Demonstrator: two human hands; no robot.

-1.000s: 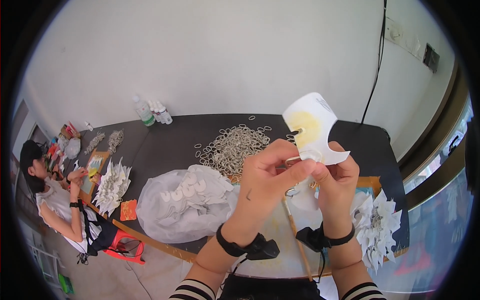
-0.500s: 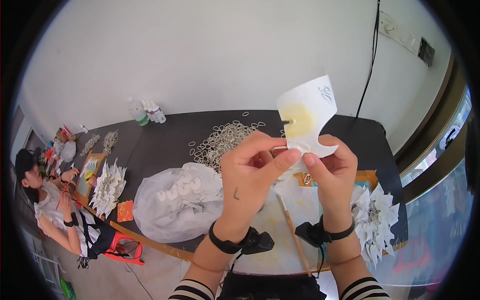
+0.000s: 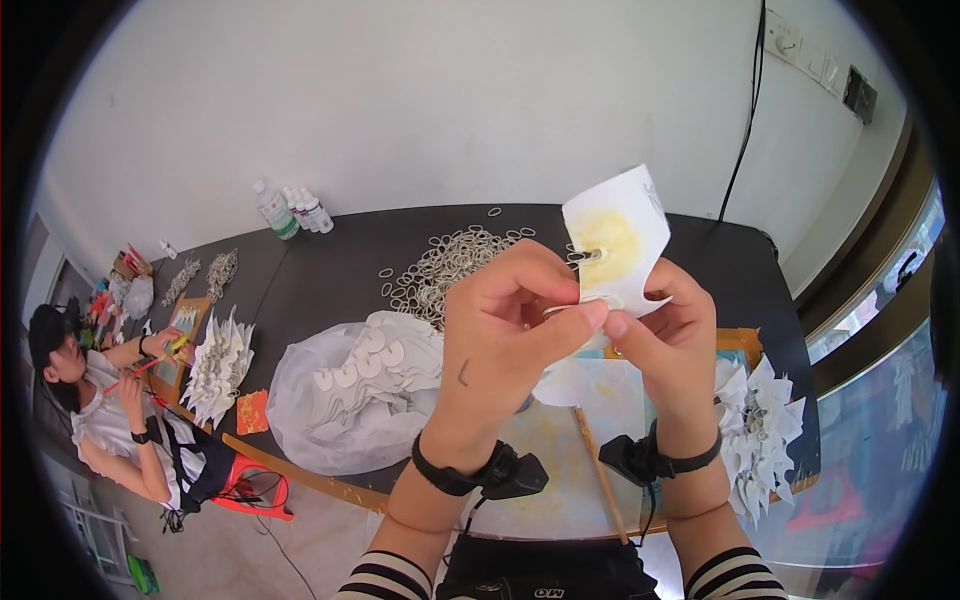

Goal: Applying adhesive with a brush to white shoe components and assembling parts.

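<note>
My left hand (image 3: 500,325) and my right hand (image 3: 665,340) are closed together in front of me, raised above the table. Between their thumbs and fingers they pinch the lower part of a white cut-out piece (image 3: 635,235) of thin sheet material. A yellow stain and a small slot show on its upstanding part, and its right side ends in a curved point. At the left thumb and forefinger lies an oval metal ring (image 3: 556,312), partly hidden by the fingers. Another white flap (image 3: 562,385) hangs below the hands.
A heap of oval metal rings (image 3: 455,270) lies behind my left hand. White pieces fill a translucent bag (image 3: 300,425). A wooden-handled brush (image 3: 600,480) rests on a stained sheet (image 3: 530,490). Clustered white pieces (image 3: 765,440) stand right. At left, another person (image 3: 125,410) works.
The white piece has tilted and turned in my fingers, its slot now showing more to the front. Both hands stay pinched on it. The other person's hands have shifted.
</note>
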